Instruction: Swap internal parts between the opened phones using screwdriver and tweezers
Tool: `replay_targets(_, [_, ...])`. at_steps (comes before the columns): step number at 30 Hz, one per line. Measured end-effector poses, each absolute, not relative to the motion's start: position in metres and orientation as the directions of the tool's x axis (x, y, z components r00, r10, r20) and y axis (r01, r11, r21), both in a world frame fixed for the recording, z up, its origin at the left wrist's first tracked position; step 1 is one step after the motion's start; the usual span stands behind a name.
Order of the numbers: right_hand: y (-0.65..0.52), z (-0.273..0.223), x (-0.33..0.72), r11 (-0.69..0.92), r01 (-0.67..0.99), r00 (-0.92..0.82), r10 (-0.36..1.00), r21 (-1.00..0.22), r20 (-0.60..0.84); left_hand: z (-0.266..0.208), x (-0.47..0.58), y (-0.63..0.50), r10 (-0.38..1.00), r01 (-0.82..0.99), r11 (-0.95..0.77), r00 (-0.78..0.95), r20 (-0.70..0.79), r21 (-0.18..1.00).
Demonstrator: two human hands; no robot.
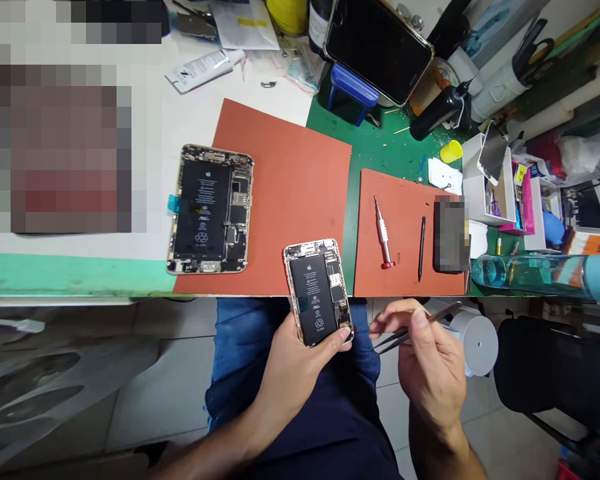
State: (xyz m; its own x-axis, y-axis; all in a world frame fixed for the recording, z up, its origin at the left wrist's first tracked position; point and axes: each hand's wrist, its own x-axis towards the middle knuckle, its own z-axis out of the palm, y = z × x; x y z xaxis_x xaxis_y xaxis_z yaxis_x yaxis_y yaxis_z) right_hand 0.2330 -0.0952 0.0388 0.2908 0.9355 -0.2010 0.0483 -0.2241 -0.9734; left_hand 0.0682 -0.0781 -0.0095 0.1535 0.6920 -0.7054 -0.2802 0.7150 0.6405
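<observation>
— Off the near edge of the bench (70, 273), over the lap: what have the hands got?

— The left hand (300, 360) grips a small opened phone (319, 292), screen gone, battery and board bare. Fingers wrap under the lower end and the thumb lies along its near corner. The phone's top end overlaps the near edge of the big red mat (285, 193).

— And the right hand?

— The right hand (430, 363) is closed around tweezers (405, 333), pinched between thumb and forefinger like a pen. The tips point left toward the phone's lower corner but are clearly apart from it.

— So what stage does that look like?

— My guess is fine work inside the chassis, with the tweezers being brought in to the bottom end by the thumb. The phone would need holding steady, and the tips a slow, small approach, since the parts there are tiny.

— How do the arms sit?

— Both forearms come up from the lower edge of the view. The left wrist is bent to tilt the phone toward the eyes, and the right wrist is cocked inward.

— Anything else on the bench?

— A larger opened phone (210, 210) straddles the big mat's left edge. A screwdriver (383, 232) and a black stylus-like tool (422, 248) lie on the smaller red mat (405, 200) to the right.
</observation>
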Motion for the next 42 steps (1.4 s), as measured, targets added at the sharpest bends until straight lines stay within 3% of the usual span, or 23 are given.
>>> replay_targets(2, [-0.092,0.043,0.239,-0.225,0.059,0.239,0.949,-0.972,-0.205,-0.007,0.065,-0.077,0.697,-0.274,0.711,0.160,-0.699,0.647])
replay_targets(8, [-0.066,0.046,0.241,-0.154,0.449,-0.072,0.976,-0.880,-0.208,0.001,0.036,-0.069,0.704,-0.108,0.706,0.213,-0.677,0.700])
replay_targets(16, [-0.039,0.043,0.226,0.090,0.571,-0.408,0.894,-0.816,-0.186,-0.008,0.026,-0.075,0.751,-0.033,0.634,0.264,-0.605,0.773])
replay_targets(26, [-0.033,0.042,0.221,0.225,0.591,-0.489,0.864,-0.775,-0.122,-0.005,0.024,-0.071,0.775,0.022,0.586,0.274,-0.569,0.810])
replay_targets(42, [-0.022,0.043,0.222,0.284,0.648,-0.561,0.806,-0.707,-0.190,-0.007,0.022,-0.068,0.741,0.030,0.623,0.300,-0.601,0.782])
